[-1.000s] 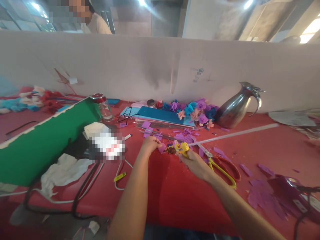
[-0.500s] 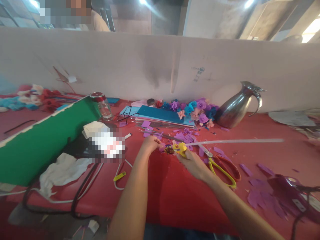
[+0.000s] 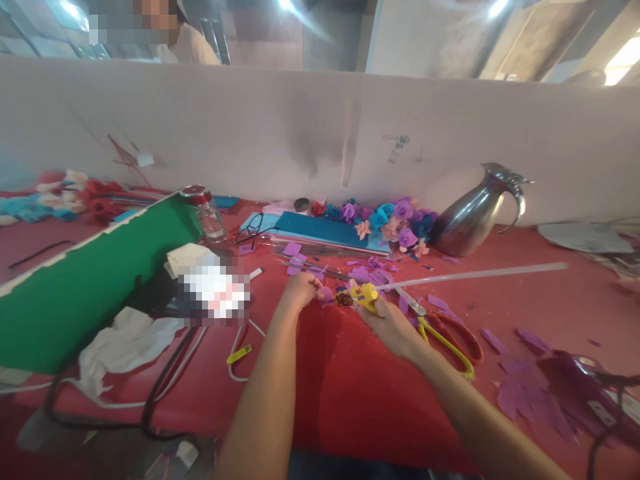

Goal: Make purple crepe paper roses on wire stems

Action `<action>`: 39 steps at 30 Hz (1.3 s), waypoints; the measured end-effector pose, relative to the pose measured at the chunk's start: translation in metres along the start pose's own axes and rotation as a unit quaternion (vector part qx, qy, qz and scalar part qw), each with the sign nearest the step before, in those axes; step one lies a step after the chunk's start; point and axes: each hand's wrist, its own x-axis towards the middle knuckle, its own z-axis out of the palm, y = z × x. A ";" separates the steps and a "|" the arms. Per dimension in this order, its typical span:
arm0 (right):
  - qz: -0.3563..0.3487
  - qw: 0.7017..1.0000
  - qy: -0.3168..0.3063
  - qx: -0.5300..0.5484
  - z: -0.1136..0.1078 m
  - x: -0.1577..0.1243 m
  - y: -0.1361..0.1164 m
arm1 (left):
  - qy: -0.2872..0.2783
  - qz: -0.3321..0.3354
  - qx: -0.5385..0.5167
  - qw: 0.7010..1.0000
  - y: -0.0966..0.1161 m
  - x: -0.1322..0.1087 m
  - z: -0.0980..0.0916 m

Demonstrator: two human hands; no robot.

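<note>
My right hand (image 3: 393, 327) is closed around a yellow hot glue gun (image 3: 369, 295). A long, clear glue stick (image 3: 475, 275) sticks out of its back toward the right. The gun's nozzle end, brown and stained, points left. Facing it, my left hand (image 3: 301, 291) pinches a small purple paper flower piece (image 3: 326, 294) close to the nozzle; whether they touch I cannot tell. Scissors (image 3: 447, 340) with one yellow and one red handle lie beside my right wrist. Beyond my hands, purple paper scraps (image 3: 367, 273) are scattered on the red table.
Finished paper flowers (image 3: 393, 223) lie at the back near a tilted metal jug (image 3: 470, 213). A green panel (image 3: 100, 287), a lidded glass jar (image 3: 207, 213) and white cables (image 3: 170, 383) are on the left. A dark purple device (image 3: 585, 383) sits at right. A person is beyond the partition (image 3: 225, 127).
The glue gun has shifted slightly right, and the far end of its glue stick has swung up a little. My left hand still holds the purple piece in nearly the same spot.
</note>
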 end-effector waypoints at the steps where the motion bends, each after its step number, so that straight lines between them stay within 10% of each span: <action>1: 0.001 1.000 -0.004 -0.007 0.000 0.000 0.000 | -0.001 0.000 0.001 1.000 0.000 0.000 0.000; 19: 0.018 1.000 0.003 -0.024 -0.014 0.002 0.010 | 0.005 0.004 -0.002 1.000 -0.002 0.003 0.000; 26: 0.114 0.963 0.107 0.221 -0.092 0.023 0.069 | 0.009 0.005 -0.029 1.000 0.010 -0.011 -0.003; 33: 0.200 0.952 0.224 0.055 -0.165 0.055 0.138 | -0.059 0.020 -0.087 0.994 0.033 -0.031 -0.007; 37: 0.085 0.935 0.329 -0.102 -0.144 0.045 0.105 | -0.086 0.097 -0.091 0.987 0.040 -0.035 -0.002; 39: -0.014 0.964 0.257 -0.071 -0.110 0.037 0.072 | -0.103 0.137 -0.082 0.982 0.043 -0.036 0.003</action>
